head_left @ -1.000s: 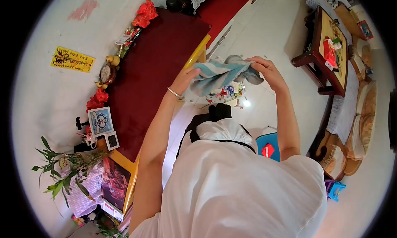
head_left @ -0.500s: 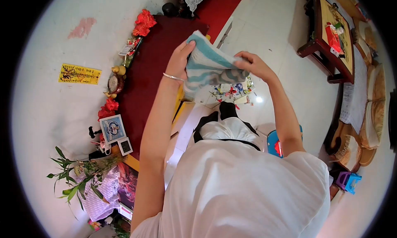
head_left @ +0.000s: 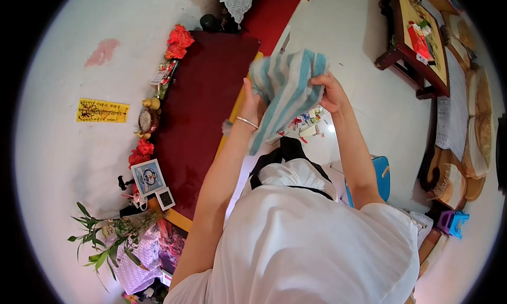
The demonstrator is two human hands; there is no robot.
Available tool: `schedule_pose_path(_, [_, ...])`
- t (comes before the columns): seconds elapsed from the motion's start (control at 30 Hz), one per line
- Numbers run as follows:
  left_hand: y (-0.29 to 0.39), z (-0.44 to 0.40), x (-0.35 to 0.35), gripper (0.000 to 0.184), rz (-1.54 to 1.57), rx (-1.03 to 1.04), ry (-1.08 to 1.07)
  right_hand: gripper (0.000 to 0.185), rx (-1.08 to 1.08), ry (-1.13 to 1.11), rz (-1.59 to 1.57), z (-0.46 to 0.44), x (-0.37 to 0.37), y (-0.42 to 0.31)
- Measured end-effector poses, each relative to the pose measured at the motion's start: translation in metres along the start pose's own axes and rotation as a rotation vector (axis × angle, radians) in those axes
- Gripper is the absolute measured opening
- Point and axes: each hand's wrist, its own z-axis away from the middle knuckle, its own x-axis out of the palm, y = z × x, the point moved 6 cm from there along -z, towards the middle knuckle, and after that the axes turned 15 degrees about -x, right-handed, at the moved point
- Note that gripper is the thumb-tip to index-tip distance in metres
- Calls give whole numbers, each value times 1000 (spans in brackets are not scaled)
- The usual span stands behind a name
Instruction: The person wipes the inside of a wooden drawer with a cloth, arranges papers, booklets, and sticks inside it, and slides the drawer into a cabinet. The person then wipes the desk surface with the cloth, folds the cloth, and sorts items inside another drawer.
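A towel with blue-green and white stripes (head_left: 289, 87) hangs loosely in front of me, raised in the air between both hands and creased along its length. My right hand (head_left: 332, 94) pinches its right edge between thumb and fingers. At the towel's left side is my left hand (head_left: 253, 104), wearing a silver bangle (head_left: 247, 123) on the wrist; the thumb points up and the other fingers are mostly hidden behind the fabric. One corner of the towel trails down past the left wrist.
On my left runs a dark red tabletop (head_left: 203, 108) with red flowers (head_left: 179, 40), a picture frame (head_left: 149, 178) and a plant (head_left: 105, 240) along the wall. Small items (head_left: 310, 122) lie on the floor ahead. A blue stool (head_left: 381, 177) stands right, a wooden table (head_left: 422, 40) further off.
The towel has been turned and spread, its stripes now running more upright. My left hand has moved lower and to the right, with its fingers now behind the cloth.
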Motion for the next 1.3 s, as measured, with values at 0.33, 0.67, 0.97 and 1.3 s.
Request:
schedule_pose_path(0.33, [80, 26, -42, 25, -720, 345, 493, 25, 15, 267, 566, 24, -67, -17])
schedule_pose_path(0.67, [114, 65, -33, 32, -891, 498, 494, 32, 33, -74, 1130, 7, -2, -22])
schedule_pose_path(0.97, [172, 73, -55, 23, -1986, 722, 956, 18, -187, -568, 1803, -89, 20, 6])
schedule_pose_path(1.3, [232, 150, -67, 21, -1885, 1222, 1122, 15, -745, -587, 1767, -129, 92, 56])
